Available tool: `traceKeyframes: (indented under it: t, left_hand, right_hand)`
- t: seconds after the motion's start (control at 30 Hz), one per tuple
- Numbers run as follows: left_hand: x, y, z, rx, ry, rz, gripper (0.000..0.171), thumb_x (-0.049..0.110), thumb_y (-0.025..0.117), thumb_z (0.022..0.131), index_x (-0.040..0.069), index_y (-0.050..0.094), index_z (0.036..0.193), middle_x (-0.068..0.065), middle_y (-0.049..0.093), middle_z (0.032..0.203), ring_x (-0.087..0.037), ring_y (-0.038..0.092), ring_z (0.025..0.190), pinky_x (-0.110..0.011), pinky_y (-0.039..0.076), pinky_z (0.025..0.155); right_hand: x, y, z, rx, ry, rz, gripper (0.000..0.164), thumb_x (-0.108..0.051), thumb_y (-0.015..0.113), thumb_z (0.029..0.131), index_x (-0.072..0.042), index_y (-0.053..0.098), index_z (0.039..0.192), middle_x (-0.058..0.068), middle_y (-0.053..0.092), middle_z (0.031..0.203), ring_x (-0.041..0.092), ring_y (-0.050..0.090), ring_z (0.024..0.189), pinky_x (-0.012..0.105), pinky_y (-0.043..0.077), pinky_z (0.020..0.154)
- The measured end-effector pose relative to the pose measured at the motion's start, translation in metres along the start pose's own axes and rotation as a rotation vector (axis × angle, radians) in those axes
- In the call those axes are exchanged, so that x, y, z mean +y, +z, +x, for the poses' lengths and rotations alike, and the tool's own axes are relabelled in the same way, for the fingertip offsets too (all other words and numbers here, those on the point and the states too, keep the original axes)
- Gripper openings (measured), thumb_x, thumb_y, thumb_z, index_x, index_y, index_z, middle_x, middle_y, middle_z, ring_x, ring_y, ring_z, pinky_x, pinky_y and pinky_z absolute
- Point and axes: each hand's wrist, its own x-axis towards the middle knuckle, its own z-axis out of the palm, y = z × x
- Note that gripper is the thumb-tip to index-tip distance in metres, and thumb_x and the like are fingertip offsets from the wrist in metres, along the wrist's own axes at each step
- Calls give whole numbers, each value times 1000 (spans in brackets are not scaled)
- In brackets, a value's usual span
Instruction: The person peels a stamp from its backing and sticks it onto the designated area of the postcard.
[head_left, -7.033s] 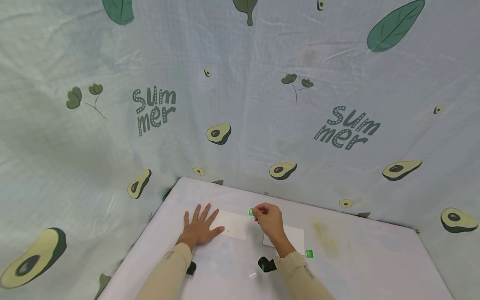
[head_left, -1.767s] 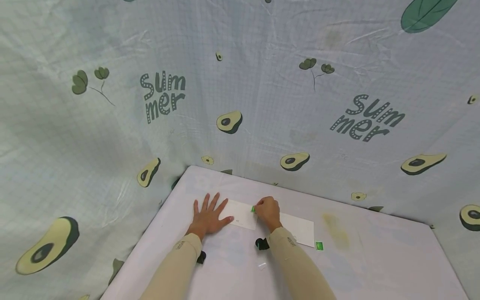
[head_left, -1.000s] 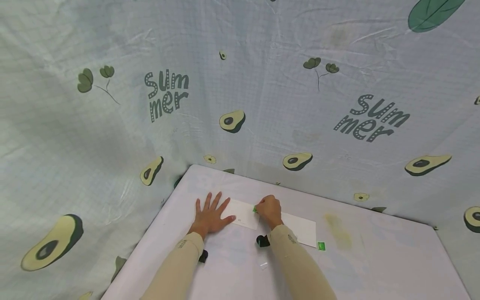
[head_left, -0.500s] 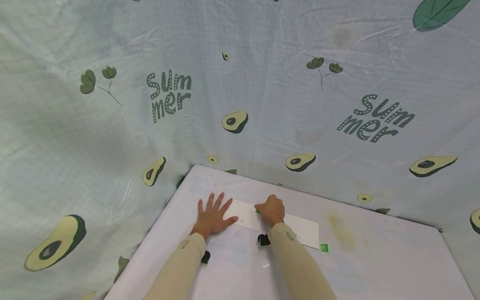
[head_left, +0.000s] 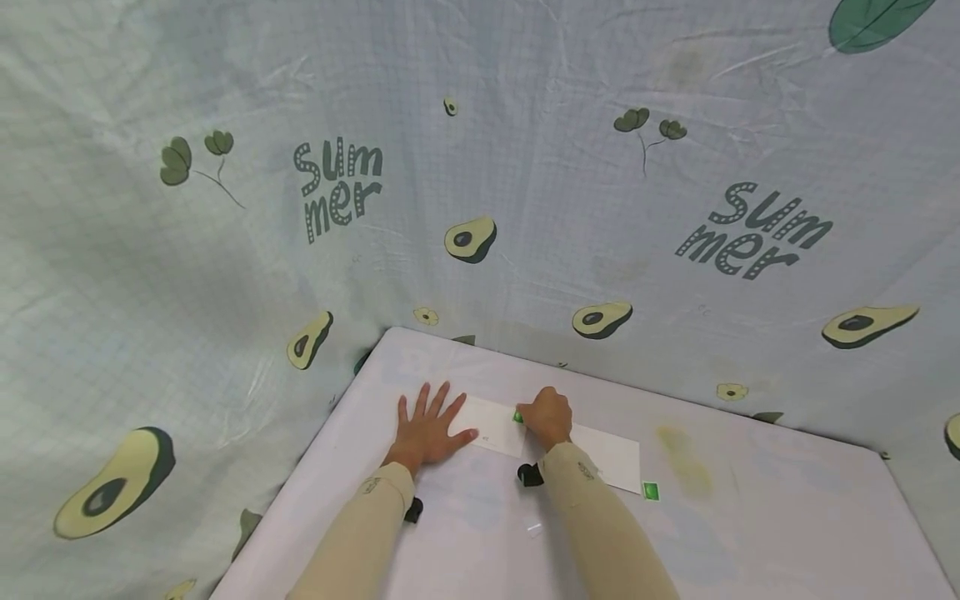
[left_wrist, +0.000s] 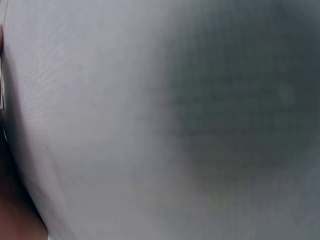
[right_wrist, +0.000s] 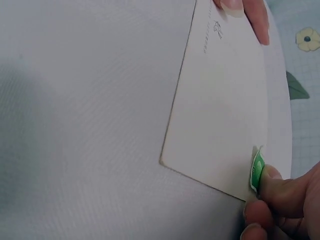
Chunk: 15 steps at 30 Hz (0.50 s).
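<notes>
My left hand (head_left: 429, 435) lies flat with spread fingers, its thumb and fingertips on the left part of a white envelope (head_left: 491, 426). My right hand (head_left: 547, 415) is at the envelope's far right corner. In the right wrist view, its thumb (right_wrist: 275, 185) bears against a small green stamp (right_wrist: 257, 170) with a white border, the other fingers curled by the envelope's edge. The stamp looks bent, partly raised from the paper. Faint print marks the envelope (right_wrist: 215, 105) near the left hand. The left wrist view shows mostly blurred pale cloth.
A second white envelope (head_left: 611, 457) lies partly under the right forearm. Another green stamp (head_left: 651, 491) sits by its near right corner. A small clear strip (head_left: 534, 528) is on the pale tabletop (head_left: 772, 517). Patterned cloth (head_left: 525, 250) hangs behind and at the left.
Over the seconds shown, my right hand lowers the stamp from beside the envelope onto its far right corner, and the fist turns, thumb toward the stamp. The left hand stays put.
</notes>
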Motion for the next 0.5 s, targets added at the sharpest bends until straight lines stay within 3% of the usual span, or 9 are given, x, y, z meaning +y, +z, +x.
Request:
traceKeyframes:
  t: [0.3,0.5]
  left_hand:
    - [2,-1,1,-5,-3,16,83,76,41,99,29,28,166,-5,12,178,-40,5,165,-72,3,127]
    - [0,0,0,-15,-10,26,82,76,39,100,30,25,167,-5,10,178,-39,4,165,-72,3,127]
  right_hand:
    - [1,-2,-4,-21,11,-28,36,-23,69,97,8,70,114,20,75,102,24,61,79,38,58,72]
    - [2,1,-4,-37,3,-17,35,-25,75,95,5,72,113,18,75,104,27,65,87,44,60,83]
